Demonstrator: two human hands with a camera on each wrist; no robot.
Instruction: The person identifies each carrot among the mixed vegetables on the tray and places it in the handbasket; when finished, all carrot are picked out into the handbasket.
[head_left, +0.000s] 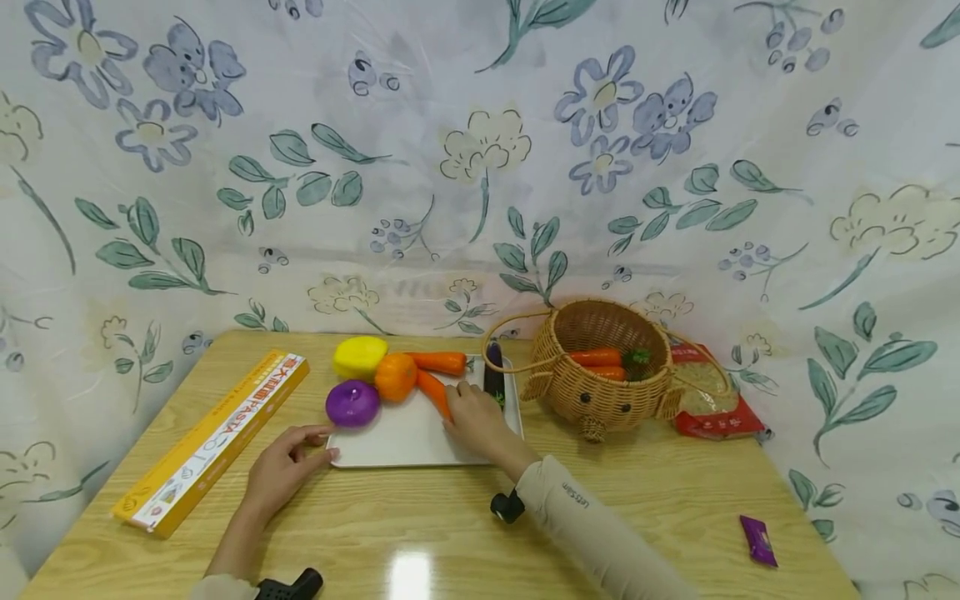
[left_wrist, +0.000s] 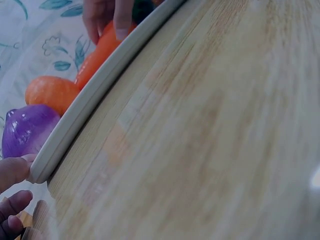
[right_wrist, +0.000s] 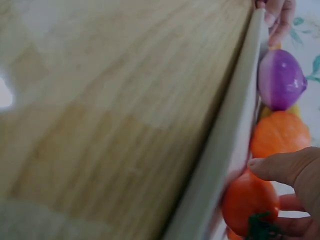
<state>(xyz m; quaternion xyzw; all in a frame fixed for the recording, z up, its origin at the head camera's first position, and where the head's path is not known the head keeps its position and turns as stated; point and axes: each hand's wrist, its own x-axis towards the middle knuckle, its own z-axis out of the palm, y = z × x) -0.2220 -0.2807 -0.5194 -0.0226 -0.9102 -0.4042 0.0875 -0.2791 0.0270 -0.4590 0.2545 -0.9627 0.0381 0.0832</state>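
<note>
Held carrot (head_left: 433, 393): near end concealed beneath the right hand (head_left: 476, 421) in the head view.
Right hand: cut off at the right edge of the right wrist view.
Left hand (head_left: 288, 467): cut off at the left edge of the left wrist view — grip on the white tray (head_left: 397, 446) indeterminate.
Rear carrot (head_left: 442, 362): left end behind the orange pumpkin (head_left: 395, 377).
Red packet (head_left: 723, 417): left portion behind the wicker basket (head_left: 603, 398).
Purple wrapper (head_left: 759, 540): print too small to read.

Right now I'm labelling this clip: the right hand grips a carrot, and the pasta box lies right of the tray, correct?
Not quite: in the head view the pasta box lies left of the tray. The right hand does grip a carrot.
</note>
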